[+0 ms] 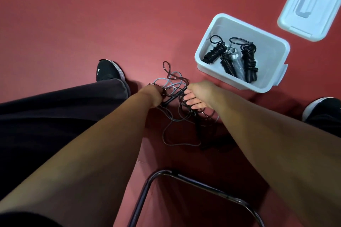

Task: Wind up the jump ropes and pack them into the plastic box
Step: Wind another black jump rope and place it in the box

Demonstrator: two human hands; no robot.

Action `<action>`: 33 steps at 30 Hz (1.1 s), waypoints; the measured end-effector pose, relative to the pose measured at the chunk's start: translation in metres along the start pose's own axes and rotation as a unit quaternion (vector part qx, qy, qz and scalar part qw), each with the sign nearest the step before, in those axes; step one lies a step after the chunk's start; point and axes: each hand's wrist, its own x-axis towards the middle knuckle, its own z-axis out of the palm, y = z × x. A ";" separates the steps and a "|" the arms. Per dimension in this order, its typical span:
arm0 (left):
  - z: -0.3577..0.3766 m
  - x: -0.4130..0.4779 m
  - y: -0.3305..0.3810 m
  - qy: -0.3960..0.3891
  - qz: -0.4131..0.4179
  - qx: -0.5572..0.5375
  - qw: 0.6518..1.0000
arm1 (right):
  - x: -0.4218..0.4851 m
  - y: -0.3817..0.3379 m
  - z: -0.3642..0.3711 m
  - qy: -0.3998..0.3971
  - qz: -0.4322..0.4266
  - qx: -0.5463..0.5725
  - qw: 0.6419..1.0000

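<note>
The left grip (154, 96) is curled tight, knuckles up, and holds the near end of a black handle (170, 98) along with a few cords of the tangle (181, 97); the fingertips themselves are hidden under the back of the hand. The right grip (198, 94) is much looser. Its fingers (191, 101) lie nearly straight and spread, pushed in among the black loops so that cords cross over and between them (whether any cord is actually pinched I cannot tell). The two grips sit just beside each other, with the handle slanting between them.

The tangle lies on the red floor (92, 14), directly under and around both grips. It is a loose mix of black and grey rope, with some loops spilling away from the person and a longer loop trailing back toward them.

The box (249, 37) stands on the floor to the right of the right grip and a little farther from the person, near but not touching. Inside it lie the wound ropes (238, 59): three black bundles and one grey, side by side. The lid (311, 5) rests flat on the floor beyond the box, apart from it.

A black shoe (108, 71) is planted left of the tangle.
</note>
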 end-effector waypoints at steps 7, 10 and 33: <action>0.008 -0.008 0.005 -0.026 0.013 0.022 0.999 | 0.002 0.009 -0.003 0.007 0.005 -0.005 1.000; 0.009 -0.011 0.015 -0.018 0.016 0.062 0.998 | 0.006 0.017 -0.009 0.008 0.015 -0.009 1.000; -0.196 -0.194 0.144 0.251 0.246 -0.335 0.874 | -0.208 -0.035 -0.048 0.119 -0.377 -0.021 0.918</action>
